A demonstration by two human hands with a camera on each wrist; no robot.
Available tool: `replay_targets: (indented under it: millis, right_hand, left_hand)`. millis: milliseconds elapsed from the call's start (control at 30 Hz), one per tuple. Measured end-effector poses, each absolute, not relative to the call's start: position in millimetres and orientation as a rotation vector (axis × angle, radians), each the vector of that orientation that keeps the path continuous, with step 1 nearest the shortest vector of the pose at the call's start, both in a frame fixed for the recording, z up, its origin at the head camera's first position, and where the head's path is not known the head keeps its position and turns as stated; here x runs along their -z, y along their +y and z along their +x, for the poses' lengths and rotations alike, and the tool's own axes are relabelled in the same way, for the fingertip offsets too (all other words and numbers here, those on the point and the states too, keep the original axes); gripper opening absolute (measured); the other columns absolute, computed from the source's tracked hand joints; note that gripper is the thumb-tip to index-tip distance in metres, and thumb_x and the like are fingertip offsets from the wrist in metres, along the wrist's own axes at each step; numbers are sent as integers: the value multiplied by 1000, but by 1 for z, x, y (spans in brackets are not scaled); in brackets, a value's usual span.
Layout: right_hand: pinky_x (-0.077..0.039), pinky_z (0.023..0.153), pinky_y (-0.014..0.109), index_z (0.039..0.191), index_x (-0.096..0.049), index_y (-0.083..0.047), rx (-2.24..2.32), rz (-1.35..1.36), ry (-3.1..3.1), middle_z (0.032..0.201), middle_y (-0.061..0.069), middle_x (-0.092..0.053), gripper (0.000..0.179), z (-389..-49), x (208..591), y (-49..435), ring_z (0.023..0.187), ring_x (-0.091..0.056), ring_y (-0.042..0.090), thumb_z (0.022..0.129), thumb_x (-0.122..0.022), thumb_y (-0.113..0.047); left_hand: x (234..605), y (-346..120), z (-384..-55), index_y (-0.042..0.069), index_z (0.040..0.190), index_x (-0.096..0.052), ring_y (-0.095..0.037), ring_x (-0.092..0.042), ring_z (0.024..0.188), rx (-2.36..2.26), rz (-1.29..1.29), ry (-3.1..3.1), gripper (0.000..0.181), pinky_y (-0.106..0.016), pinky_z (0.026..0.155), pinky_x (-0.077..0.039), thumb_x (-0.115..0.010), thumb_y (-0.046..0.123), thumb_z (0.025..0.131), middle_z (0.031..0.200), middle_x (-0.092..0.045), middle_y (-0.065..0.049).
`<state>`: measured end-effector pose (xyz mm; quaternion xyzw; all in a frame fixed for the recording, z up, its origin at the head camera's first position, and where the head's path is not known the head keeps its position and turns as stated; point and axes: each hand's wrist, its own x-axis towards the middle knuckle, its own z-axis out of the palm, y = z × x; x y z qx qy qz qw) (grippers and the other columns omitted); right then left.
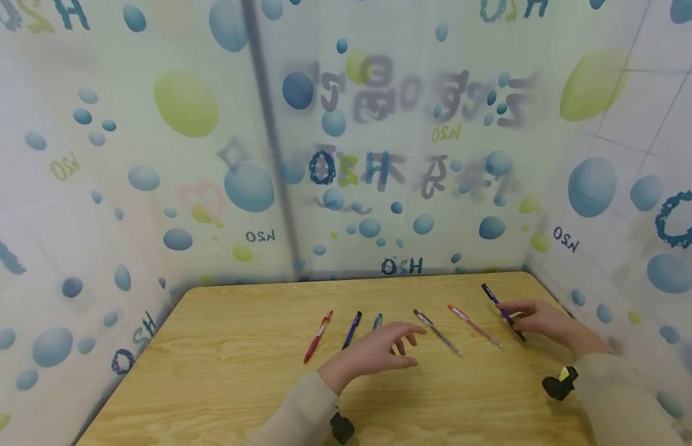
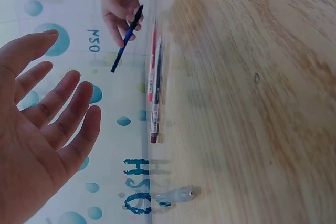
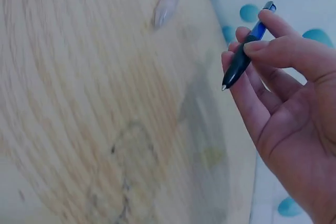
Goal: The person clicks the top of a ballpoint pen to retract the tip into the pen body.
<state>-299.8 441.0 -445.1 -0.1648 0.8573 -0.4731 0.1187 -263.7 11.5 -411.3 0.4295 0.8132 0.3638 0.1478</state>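
My right hand (image 1: pixel 546 323) pinches a blue pen with a dark grip (image 3: pixel 240 64) between thumb and fingers, over the right side of the table. In the right wrist view its tip points down and to the left. My left hand (image 1: pixel 376 352) hovers over the middle of the table, fingers spread and holding nothing. It partly covers a teal pen (image 1: pixel 378 320) and the lower end of a dark blue pen (image 1: pixel 352 328). Between the hands lie a clear pen with a brown end (image 1: pixel 439 334) and a clear pen with a red end (image 1: pixel 475 326).
A red pen (image 1: pixel 318 337) lies leftmost in the row on the wooden table (image 1: pixel 228 347). A curtain (image 1: pixel 334 235) printed with bubbles and letters rises behind the table's back edge and along both sides. A dark wrist camera (image 1: pixel 560 384) sits at the right sleeve.
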Motion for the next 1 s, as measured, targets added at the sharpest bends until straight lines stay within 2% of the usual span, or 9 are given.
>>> replay_targets:
  millis: [267,533,733,867,1000]
  right_hand:
    - [-52,82,27,138,-45,11,1428,-533,2471,136,36,-44,53,-299,432,420,104,-59,1,92,-65,-7]
    - [-52,84,30,139,-45,10,1461,-634,2411,136,37,-43,53,-292,417,391,110,-61,29,93,-65,-8]
    - [-53,83,32,137,-51,7,1471,-680,2405,130,32,-51,50,-289,409,373,108,-61,29,91,-66,-6]
    - [-54,81,33,134,-53,6,1495,-746,2380,123,33,-54,48,-284,404,359,105,-63,31,89,-68,-4]
    - [-55,80,42,134,-54,5,1515,-783,2337,123,29,-57,48,-277,400,341,102,-64,27,89,-69,-3]
  left_hand:
    - [409,10,-262,21,144,-46,-1,-57,88,-1081,1234,2356,55,-21,76,-50,-68,22,94,120,-57,0]
    - [401,6,-261,23,145,-45,-3,-57,90,-1141,1218,2331,55,-23,75,-50,-66,24,95,117,-56,5]
    - [399,0,-260,21,146,-44,-4,-57,90,-1174,1197,2338,56,-24,75,-50,-66,24,95,116,-56,5]
    - [397,-3,-258,20,147,-44,-3,-57,90,-1176,1223,2378,56,-23,76,-50,-66,25,95,118,-57,3]
    - [391,-8,-256,20,147,-43,-4,-56,91,-1212,1227,2423,56,-23,77,-51,-66,25,95,119,-57,2]
